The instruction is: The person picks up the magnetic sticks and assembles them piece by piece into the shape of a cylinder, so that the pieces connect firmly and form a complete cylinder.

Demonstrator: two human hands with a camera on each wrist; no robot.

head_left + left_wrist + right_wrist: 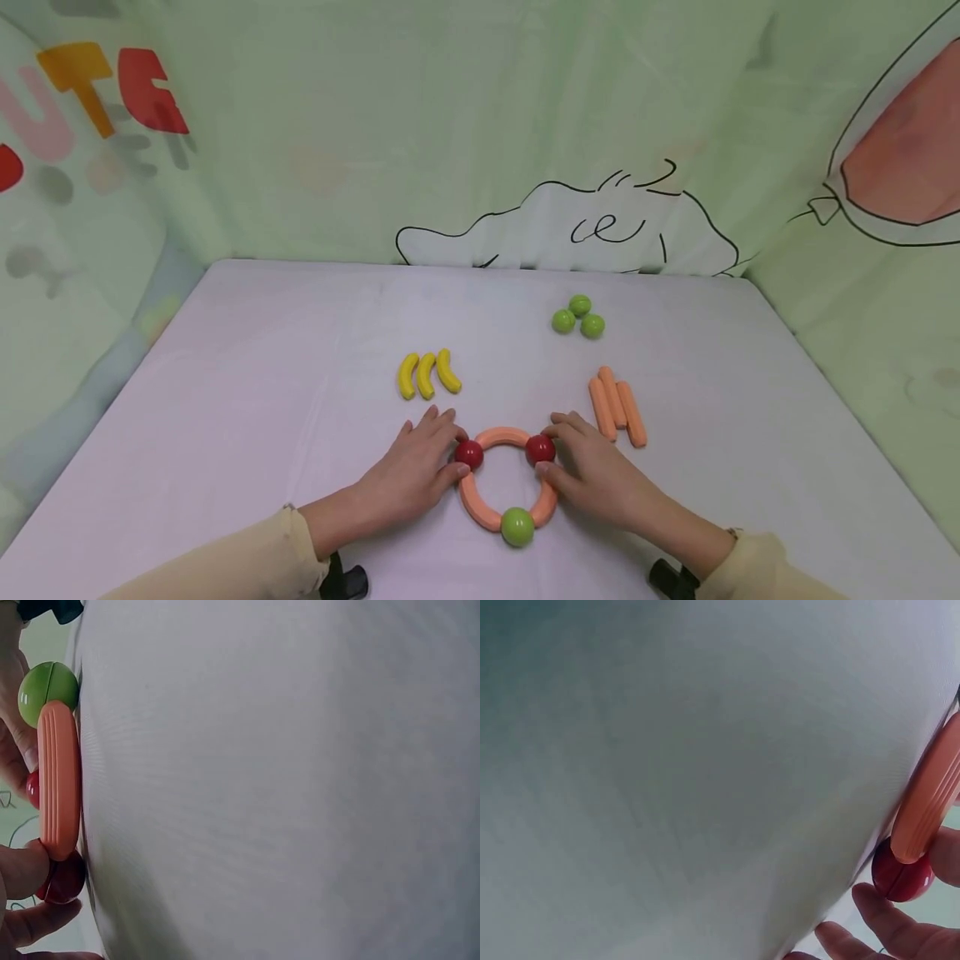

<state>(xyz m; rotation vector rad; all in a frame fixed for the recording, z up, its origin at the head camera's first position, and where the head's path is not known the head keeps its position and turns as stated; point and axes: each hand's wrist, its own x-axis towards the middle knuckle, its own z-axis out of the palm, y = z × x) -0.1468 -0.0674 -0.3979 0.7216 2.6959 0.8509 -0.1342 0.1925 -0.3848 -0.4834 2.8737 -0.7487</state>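
Observation:
A ring lies on the table in the head view, made of curved orange sticks (477, 503) joined by two red balls and a green ball (517, 527). My left hand (412, 471) pinches the left red ball (469, 455) between thumb and index finger. On the other side, my right hand (596, 475) pinches the right red ball (540, 449) the same way. In the left wrist view one curved stick (58, 780) runs from the green ball to the red ball (66, 877). The right wrist view has thumb and fingers about a red ball (902, 876).
Three yellow curved pieces (426, 375) lie beyond my left hand. Several straight orange sticks (632, 414) are grouped past my right hand. Farther back sit three green balls (580, 306). Printed cloth (465, 125) hangs around the white table (262, 350).

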